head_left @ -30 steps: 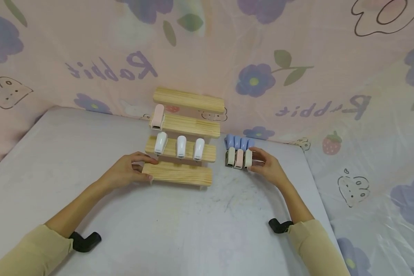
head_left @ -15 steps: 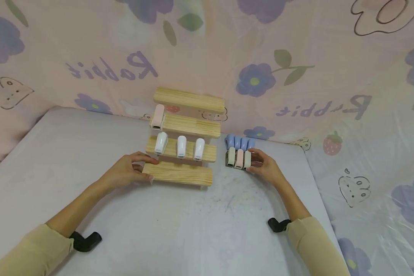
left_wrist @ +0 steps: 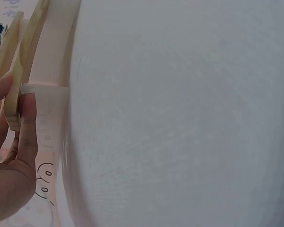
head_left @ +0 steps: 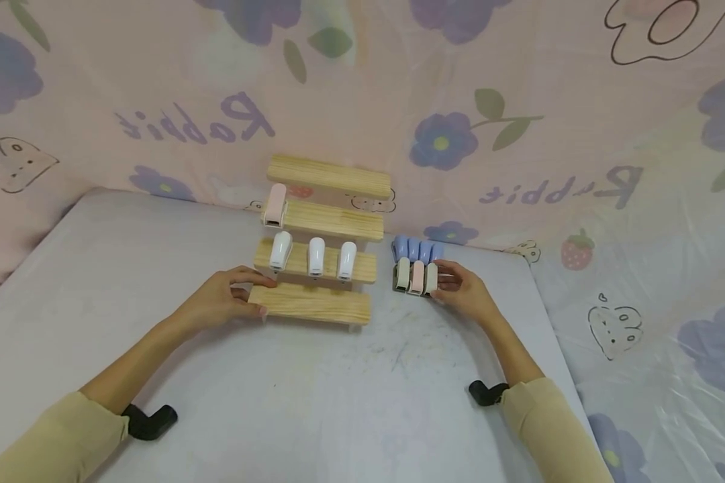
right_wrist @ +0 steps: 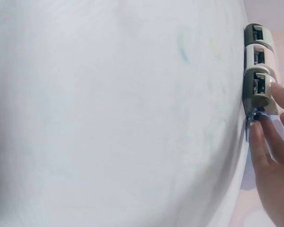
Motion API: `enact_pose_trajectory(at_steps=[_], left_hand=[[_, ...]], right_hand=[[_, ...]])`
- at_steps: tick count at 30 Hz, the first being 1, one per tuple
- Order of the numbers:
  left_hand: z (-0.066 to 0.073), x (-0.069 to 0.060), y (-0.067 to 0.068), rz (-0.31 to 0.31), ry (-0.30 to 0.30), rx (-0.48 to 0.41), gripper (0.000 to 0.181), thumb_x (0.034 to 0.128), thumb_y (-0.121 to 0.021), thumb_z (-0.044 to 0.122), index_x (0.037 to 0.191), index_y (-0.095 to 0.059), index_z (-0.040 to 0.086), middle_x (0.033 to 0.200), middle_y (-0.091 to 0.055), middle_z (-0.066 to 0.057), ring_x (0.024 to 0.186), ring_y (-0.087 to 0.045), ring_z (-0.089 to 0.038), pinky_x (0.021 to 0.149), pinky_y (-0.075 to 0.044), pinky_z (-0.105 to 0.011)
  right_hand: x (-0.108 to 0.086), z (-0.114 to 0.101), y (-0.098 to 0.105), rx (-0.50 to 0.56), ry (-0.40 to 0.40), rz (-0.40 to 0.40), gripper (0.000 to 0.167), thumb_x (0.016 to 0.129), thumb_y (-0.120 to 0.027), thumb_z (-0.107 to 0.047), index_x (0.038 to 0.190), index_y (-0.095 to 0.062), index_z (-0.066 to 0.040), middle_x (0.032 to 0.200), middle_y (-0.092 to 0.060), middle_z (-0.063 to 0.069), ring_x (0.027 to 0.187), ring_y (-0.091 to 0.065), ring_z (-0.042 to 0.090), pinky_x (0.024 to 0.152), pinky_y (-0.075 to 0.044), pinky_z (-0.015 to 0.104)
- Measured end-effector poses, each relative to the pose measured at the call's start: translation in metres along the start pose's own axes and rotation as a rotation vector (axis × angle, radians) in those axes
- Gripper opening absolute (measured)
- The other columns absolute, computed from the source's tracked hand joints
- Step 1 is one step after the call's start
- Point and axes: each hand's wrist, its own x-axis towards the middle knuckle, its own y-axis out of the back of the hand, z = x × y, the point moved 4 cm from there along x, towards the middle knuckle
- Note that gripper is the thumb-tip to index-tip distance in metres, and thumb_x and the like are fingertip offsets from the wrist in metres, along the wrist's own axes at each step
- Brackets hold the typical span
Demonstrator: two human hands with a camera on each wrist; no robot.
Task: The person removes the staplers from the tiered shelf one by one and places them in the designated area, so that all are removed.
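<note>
At the left end of the stepped wooden rack, my left hand [head_left: 220, 305] grips the lowest board [head_left: 314, 304], thumb and fingers on either side of its end [left_wrist: 13, 111]. My right hand [head_left: 468, 293] pinches the rightmost pale green stapler [head_left: 431, 278] at its two ends; in the right wrist view the fingers lie around this stapler [right_wrist: 259, 87]. Directly left of it stand a pink stapler [head_left: 417, 277] and another pale green one [head_left: 402, 274]. Several blue staplers [head_left: 413, 249] form a row behind them.
Three white staplers [head_left: 317, 256] sit on the rack's second board, and a pink stapler [head_left: 275, 204] on the left of the third. The top board [head_left: 329, 176] stands near the patterned curtain [head_left: 350, 87] behind the white table [head_left: 314, 402].
My right hand has shifted slightly left with the pale green stapler, which now stands close against the pink one. My left hand has stayed on the rack.
</note>
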Motion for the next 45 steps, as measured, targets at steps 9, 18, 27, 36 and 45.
enact_pose_trajectory(at_steps=[9,18,27,36,45], left_hand=[[0.001,0.001,0.001,0.01,0.007,0.0,0.051,0.0787,-0.086,0.022,0.126,-0.067,0.014,0.141,-0.051,-0.011,0.108,-0.064,-0.031,0.086,-0.053,-0.035],[0.0,0.0,-0.001,-0.003,0.02,-0.032,0.051,0.0792,-0.086,0.02,0.126,-0.067,0.012,0.141,-0.05,-0.012,0.106,-0.064,-0.031,0.084,-0.053,-0.034],[0.001,0.0,0.0,-0.003,0.01,-0.045,0.051,0.0789,-0.086,0.018,0.126,-0.067,0.01,0.14,-0.051,-0.013,0.105,-0.065,-0.03,0.082,-0.054,-0.031],[0.0,0.0,0.0,0.004,0.023,-0.027,0.051,0.0784,-0.086,0.02,0.126,-0.067,0.012,0.141,-0.051,-0.011,0.109,-0.063,-0.032,0.087,-0.052,-0.036],[-0.001,0.001,-0.001,-0.002,0.023,-0.042,0.051,0.0788,-0.086,0.018,0.126,-0.067,0.012,0.14,-0.051,-0.011,0.103,-0.066,-0.028,0.082,-0.054,-0.033]], right_hand=[[0.0,-0.022,0.012,0.033,0.079,0.082,0.057,0.089,-0.074,-0.006,0.141,-0.051,-0.001,0.136,-0.056,0.02,0.122,-0.056,0.037,0.101,-0.046,0.044],[-0.001,-0.059,0.01,0.155,0.2,0.192,0.05,0.087,-0.071,0.008,0.134,-0.054,0.007,0.129,-0.056,0.031,0.118,-0.053,0.048,0.097,-0.049,0.036],[-0.001,-0.101,0.005,0.16,0.273,0.181,0.049,0.087,-0.071,0.009,0.133,-0.055,0.007,0.13,-0.058,0.026,0.116,-0.053,0.046,0.093,-0.05,0.026],[0.006,-0.126,-0.006,0.16,0.365,0.155,0.053,0.087,-0.073,0.005,0.137,-0.055,0.0,0.132,-0.059,0.016,0.113,-0.059,0.033,0.093,-0.05,0.027],[0.005,-0.182,-0.024,0.178,0.434,0.1,0.053,0.085,-0.068,0.014,0.135,-0.051,0.01,0.134,-0.053,0.029,0.112,-0.054,0.048,0.092,-0.051,0.038]])
